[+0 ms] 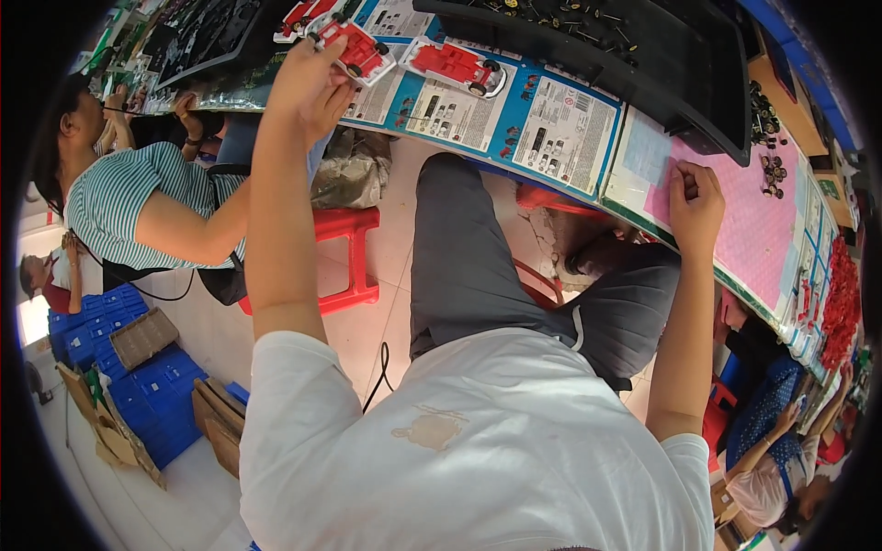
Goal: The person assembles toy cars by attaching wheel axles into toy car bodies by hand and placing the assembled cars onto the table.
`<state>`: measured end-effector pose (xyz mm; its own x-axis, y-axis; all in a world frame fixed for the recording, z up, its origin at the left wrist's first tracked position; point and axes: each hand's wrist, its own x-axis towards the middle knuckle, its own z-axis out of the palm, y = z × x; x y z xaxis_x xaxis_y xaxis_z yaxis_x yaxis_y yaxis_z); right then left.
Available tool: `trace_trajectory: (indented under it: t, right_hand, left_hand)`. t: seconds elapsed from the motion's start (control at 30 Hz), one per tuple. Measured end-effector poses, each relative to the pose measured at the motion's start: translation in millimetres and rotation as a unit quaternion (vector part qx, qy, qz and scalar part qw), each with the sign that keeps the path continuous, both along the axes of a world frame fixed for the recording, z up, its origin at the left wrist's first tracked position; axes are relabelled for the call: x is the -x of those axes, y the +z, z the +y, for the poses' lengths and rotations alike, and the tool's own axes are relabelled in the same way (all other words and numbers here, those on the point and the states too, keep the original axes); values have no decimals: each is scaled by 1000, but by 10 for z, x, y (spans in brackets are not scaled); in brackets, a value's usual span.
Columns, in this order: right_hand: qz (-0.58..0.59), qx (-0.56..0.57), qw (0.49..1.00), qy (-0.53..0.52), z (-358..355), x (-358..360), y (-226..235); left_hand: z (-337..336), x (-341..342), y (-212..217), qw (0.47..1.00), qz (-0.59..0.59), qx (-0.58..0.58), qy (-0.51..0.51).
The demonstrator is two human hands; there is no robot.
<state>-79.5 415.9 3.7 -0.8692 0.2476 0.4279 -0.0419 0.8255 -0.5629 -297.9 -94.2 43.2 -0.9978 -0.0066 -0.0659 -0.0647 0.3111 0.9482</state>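
Observation:
At the far left of the table, my left hand (317, 83) grips the near-left edge of a toy car (366, 57) with a red underside, white body and black wheels. A second, similar toy car (450, 66) lies just right of it, wheels up, on printed blue-and-white card sheets (459, 110). Part of another red-and-white toy car (308, 16) shows beyond my left hand. My right hand (695, 197) rests at the near edge of a pink mat (735, 211), its fingers curled in. Whatever those fingers may hold is hidden.
A deep black tray (680, 83) with wheel-and-axle sets stands at the back. More wheel sets (773, 174) lie on the mat's right side. Red parts (838, 303) are heaped at far right. A co-worker in a striped shirt (138, 197) sits left, near a red stool (344, 262).

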Motion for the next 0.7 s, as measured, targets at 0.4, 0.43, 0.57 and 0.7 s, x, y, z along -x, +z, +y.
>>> trace_trajectory:
  t: [0.4, 0.43, 0.57, 0.7]
  right_hand:
    - [-6, 12, 1000, 1, -20, -7, 28]
    - [-8, 16, 1000, 1, -20, -10, 33]
    - [-6, 16, 1000, 0, -17, 10, 34]
    - [-9, 19, 1000, 2, -2, 10, 36]
  left_hand:
    - [-26, 1018, -224, 970, 42, 239, -29]
    - [-1, 991, -229, 954, 91, 286, -14]
    - [114, 747, -128, 891, 173, 419, 25]
    - [283, 518, -25, 856, 157, 492, 5]
